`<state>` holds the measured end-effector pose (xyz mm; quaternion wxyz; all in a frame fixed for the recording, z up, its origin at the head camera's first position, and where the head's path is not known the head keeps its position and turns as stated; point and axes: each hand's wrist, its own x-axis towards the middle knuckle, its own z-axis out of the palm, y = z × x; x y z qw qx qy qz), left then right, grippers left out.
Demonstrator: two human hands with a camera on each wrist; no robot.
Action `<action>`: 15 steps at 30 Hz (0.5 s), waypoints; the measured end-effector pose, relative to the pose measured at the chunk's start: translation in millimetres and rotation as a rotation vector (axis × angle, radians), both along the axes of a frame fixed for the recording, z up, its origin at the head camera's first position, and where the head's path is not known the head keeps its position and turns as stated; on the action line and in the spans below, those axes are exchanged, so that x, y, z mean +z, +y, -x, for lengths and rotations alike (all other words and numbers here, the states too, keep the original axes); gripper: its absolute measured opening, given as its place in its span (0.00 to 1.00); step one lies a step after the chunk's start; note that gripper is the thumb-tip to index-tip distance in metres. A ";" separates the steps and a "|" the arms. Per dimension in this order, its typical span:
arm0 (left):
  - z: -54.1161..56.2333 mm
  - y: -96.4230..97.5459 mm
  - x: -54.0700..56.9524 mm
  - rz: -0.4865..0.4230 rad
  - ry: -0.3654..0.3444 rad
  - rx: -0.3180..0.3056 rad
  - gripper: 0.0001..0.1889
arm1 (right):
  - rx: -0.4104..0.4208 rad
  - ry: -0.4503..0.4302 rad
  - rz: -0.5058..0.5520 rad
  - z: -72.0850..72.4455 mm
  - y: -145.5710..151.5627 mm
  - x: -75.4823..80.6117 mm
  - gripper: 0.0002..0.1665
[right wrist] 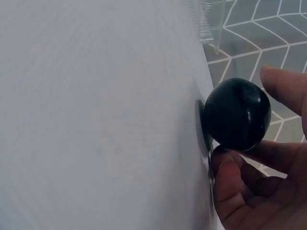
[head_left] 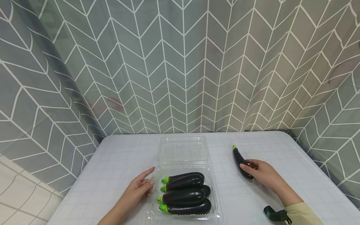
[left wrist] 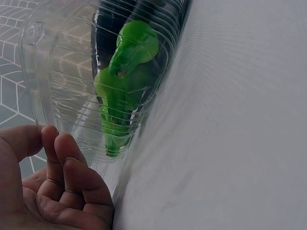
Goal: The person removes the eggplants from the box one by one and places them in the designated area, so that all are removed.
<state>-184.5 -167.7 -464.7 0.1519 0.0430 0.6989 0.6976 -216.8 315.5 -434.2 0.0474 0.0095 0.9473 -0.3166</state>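
My right hand (head_left: 264, 173) grips a dark purple eggplant (head_left: 238, 159) near its rounded end, over the right side of the table. Its green stem points away from me. In the right wrist view that eggplant's round end (right wrist: 237, 115) sits between thumb and fingers, close to the cloth. My left hand (head_left: 136, 189) is at the left rim of a clear plastic container (head_left: 213, 190). Thumb and curled fingers meet at the rim in the left wrist view, while the index finger points forward in the head view. Several eggplants (head_left: 184, 197) lie inside, green stems toward the left.
The container's hinged lid (head_left: 184, 148) is folded back flat behind it. A white cloth covers the table (head_left: 123, 153). A grey curtain with white chevron lines (head_left: 185, 68) hangs behind. A black wrist device (head_left: 277, 215) is beside the right sleeve.
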 end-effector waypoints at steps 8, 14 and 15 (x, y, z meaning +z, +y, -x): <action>-0.7 0.4 0.6 -0.003 -0.008 0.005 0.33 | -0.009 0.004 0.007 0.4 2.8 0.5 0.48; -0.6 0.4 0.2 -0.006 -0.005 0.003 0.33 | -0.007 0.007 0.003 0.3 3.8 3.0 0.47; -0.5 0.5 0.2 -0.005 -0.004 0.002 0.33 | -0.007 0.008 0.004 0.2 4.1 3.3 0.47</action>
